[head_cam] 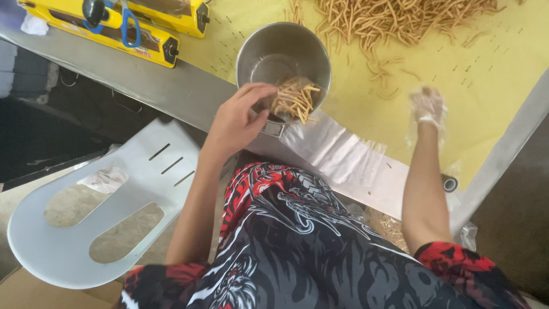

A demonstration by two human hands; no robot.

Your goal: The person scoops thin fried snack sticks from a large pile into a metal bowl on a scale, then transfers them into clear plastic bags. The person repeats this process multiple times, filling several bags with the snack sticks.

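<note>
While I look down, I see the yellow sheet (486, 86) across the table, a heap of fried sticks (400, 20) at its far edge. Nearer stands the steel pot (284, 54), a clear bag (294, 97) of sticks at its rim. My left hand (237, 117) pinches that bag, fingers closed on it. My gloved right hand (428, 106) hovers blurred over the sheet; I cannot tell its fingers.
</note>
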